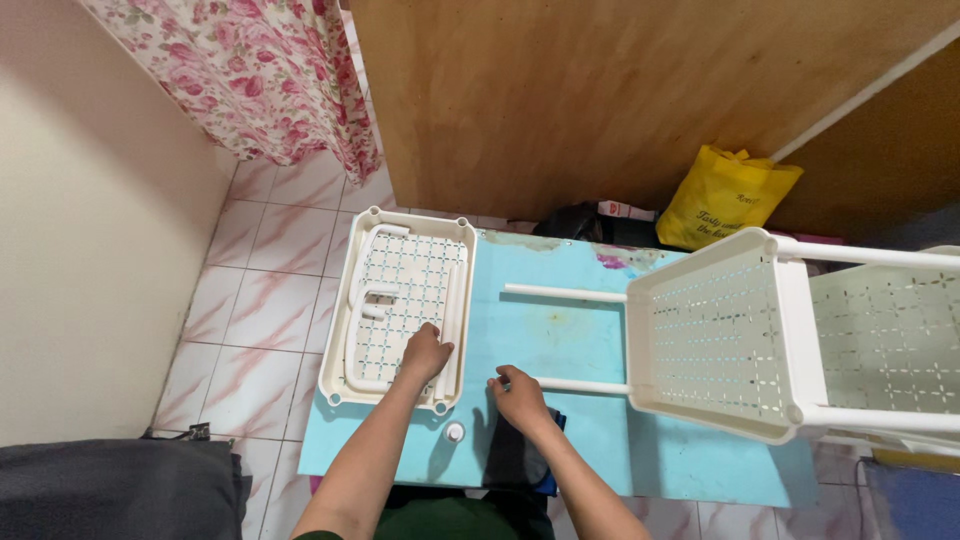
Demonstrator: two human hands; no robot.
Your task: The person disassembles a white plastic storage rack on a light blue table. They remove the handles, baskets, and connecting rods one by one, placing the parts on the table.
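A white perforated plastic tray (342, 318) lies flat on a light blue table (560, 330), with several white tubes and a curved handle piece (372, 297) inside it. My left hand (424, 352) reaches into the tray's near right corner and rests on the white tubes there. My right hand (517, 392) pinches the free end of a white pole (585, 385) that sticks out of a partly built white rack (790, 335) lying on its side. A second pole (565, 292) juts out parallel, farther back. A small white cap (455, 432) sits near the table's front edge.
A yellow bag (722, 197) and a dark bag (575, 222) sit on the floor against a wooden panel (600, 100). A floral curtain (250, 70) hangs at upper left. Pink-veined tiles (260, 290) cover the floor. A dark cushion (110, 490) lies at lower left.
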